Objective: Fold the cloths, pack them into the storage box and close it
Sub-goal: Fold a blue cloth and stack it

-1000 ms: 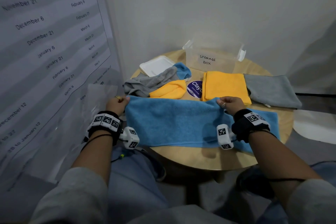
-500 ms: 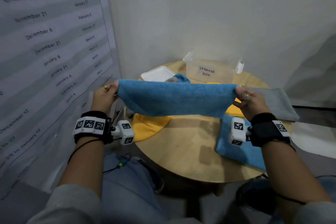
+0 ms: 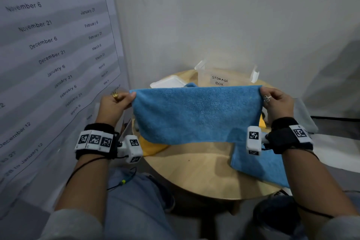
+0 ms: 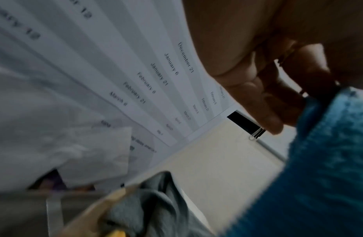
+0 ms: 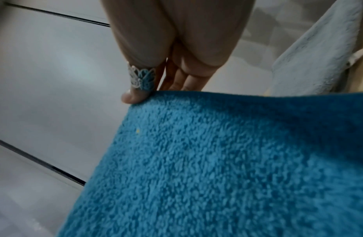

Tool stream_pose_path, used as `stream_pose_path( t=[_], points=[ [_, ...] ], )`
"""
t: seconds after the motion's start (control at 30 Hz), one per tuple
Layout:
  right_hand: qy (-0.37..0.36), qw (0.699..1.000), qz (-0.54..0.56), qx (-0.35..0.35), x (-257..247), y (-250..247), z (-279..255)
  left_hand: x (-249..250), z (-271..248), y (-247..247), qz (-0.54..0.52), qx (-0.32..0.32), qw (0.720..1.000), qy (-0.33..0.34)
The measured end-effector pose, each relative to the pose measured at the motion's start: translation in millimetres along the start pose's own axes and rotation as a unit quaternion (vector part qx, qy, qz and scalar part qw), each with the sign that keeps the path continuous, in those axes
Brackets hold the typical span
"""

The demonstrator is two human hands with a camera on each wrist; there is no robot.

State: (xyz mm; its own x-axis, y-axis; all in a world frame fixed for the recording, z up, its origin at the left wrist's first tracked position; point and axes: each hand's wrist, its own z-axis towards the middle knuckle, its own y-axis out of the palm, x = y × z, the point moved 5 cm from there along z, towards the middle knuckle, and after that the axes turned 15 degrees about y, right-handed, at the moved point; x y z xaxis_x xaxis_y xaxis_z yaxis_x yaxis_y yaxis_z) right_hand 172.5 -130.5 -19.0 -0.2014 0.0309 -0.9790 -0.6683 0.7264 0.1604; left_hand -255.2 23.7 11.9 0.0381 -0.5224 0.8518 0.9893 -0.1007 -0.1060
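Two hands hold a blue terry cloth point(image 3: 196, 115) up by its top corners, taut above the round wooden surface point(image 3: 194, 169); the left hand point(image 3: 115, 103) pinches one corner between thumb and curled fingers, the right hand point(image 3: 276, 103) pinches the other the same way — a hold that lets the fabric hang flat, probably so the edges can be matched for the next fold; its lower part trails down onto the surface at the right. Behind it stands the clear plastic storage box point(image 3: 224, 78) with a handwritten label, open, its white lid point(image 3: 167, 83) lying beside it at the left; nothing can be seen inside it. A yellow cloth point(image 3: 152, 147) shows under the hanging edge; a grey cloth point(image 3: 303, 115) lies at the right — both, I judge, waiting to be packed.
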Motion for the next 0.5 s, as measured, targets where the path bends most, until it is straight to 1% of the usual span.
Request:
stream_pose_path(
  t=[0.13,0.23,0.33,0.5],
  points=[
    [-0.05,0.998,-0.014,0.02,-10.2,-1.6,-6.3,9.3,-1.2,4.4,-0.001,-0.016,1.0,0.011],
    [-0.07,0.997,0.009,0.025,-14.2,-2.4,-9.2,15.6,-4.8,7.8,0.006,-0.04,0.999,0.006],
    [-0.048,0.999,0.0,-0.004,-8.9,-1.3,-8.6,17.3,-15.9,17.6,0.009,-0.089,0.996,-0.009],
    [-0.08,0.99,-0.096,-0.064,-9.9,4.8,-21.6,11.9,-40.5,20.6,-0.044,-0.145,0.986,-0.076]
  ],
)
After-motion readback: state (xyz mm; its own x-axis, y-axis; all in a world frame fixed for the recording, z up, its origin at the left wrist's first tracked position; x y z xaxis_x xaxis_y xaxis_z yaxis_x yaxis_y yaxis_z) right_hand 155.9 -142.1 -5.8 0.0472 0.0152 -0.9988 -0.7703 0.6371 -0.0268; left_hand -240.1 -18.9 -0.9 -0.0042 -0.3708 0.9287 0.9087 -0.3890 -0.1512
